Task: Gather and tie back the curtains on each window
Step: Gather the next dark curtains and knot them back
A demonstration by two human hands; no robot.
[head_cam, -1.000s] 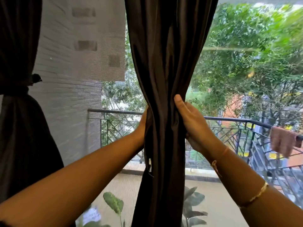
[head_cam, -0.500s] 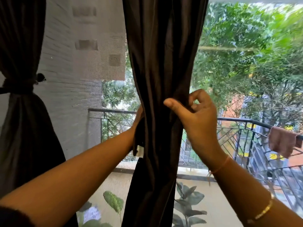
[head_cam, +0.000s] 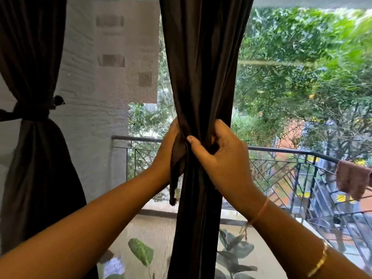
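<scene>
**Step in hand: cinching the centre curtain**

I judge the gather complete and the tie under way. The centre curtain (head_cam: 201, 77) hangs mid-frame, right of the left curtain (head_cam: 34, 168), which is already tied. Its long axis runs vertical, pinched to a waist at the hands. The right hand (head_cam: 219, 158) clamps round that waist, thumb across the front. The left hand (head_cam: 166, 152) sits at the left edge, fingers hidden; I cannot tell its grip. The tie strip (head_cam: 177, 166) droops over it, free end pointing down. Next move: pass the strip round and fasten.
</scene>
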